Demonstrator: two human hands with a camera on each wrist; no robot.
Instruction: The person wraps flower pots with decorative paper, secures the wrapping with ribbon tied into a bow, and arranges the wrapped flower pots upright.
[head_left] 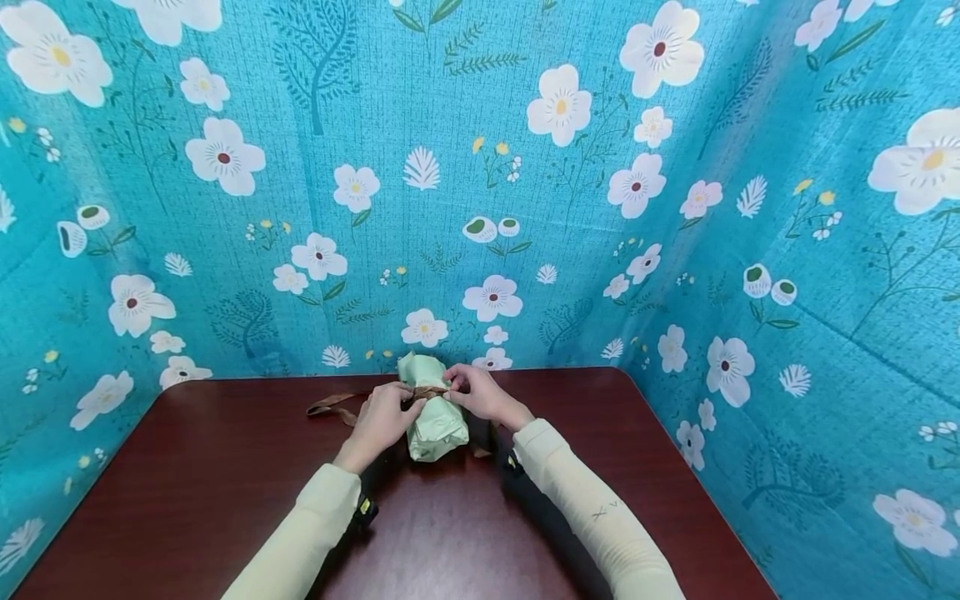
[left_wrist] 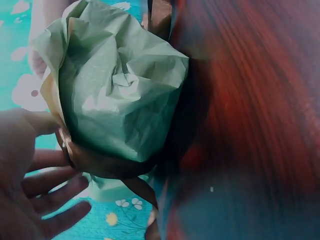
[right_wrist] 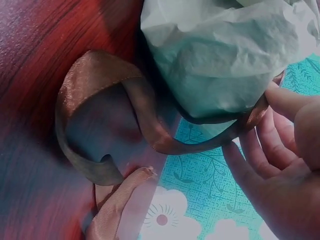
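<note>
A bundle wrapped in crumpled pale green paper (head_left: 437,436) lies near the table's far edge. A brown ribbon (head_left: 430,391) passes across its middle. My left hand (head_left: 380,414) pinches the ribbon at the bundle's left side, thumb and index finger at the band, with the other fingers spread in the left wrist view. From the right, my right hand (head_left: 486,394) pinches the ribbon between thumb and fingers against the paper. In the right wrist view, a loose length of ribbon (right_wrist: 90,75) loops down onto the table. The bundle's underside is hidden.
The dark red wooden table (head_left: 225,483) extends toward me and to both sides. Another ribbon tail (head_left: 330,406) lies left of the bundle. A blue flowered cloth (head_left: 450,183) hangs right behind the table and along its sides.
</note>
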